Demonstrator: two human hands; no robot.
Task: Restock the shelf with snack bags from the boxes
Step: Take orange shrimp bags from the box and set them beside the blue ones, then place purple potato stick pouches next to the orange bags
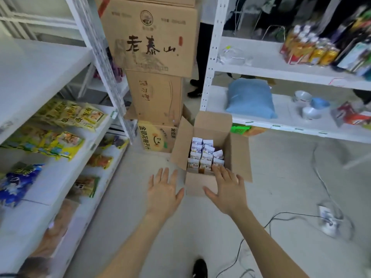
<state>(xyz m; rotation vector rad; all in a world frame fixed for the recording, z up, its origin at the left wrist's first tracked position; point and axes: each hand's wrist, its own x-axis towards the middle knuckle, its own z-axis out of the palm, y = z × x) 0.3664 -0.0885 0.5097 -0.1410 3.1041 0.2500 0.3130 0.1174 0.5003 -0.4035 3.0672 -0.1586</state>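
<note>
Both hands, left hand (163, 190) and right hand (226, 189), are spread and empty over the open box (208, 149) on the floor; honestly, best to pinch the front snack bags (204, 157) first.

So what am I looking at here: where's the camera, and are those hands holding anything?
No machine here: a person wears one camera on the head, looking forward and down, so you see their own arms. The left hand and right hand are both spread open and hold nothing. The right hand's fingertips reach over the near edge of an open cardboard box on the floor, holding small white snack bags; whether they touch the bags I cannot tell. On the left stands a white shelf with yellow bags; behind the box is a stack of cartons.
</note>
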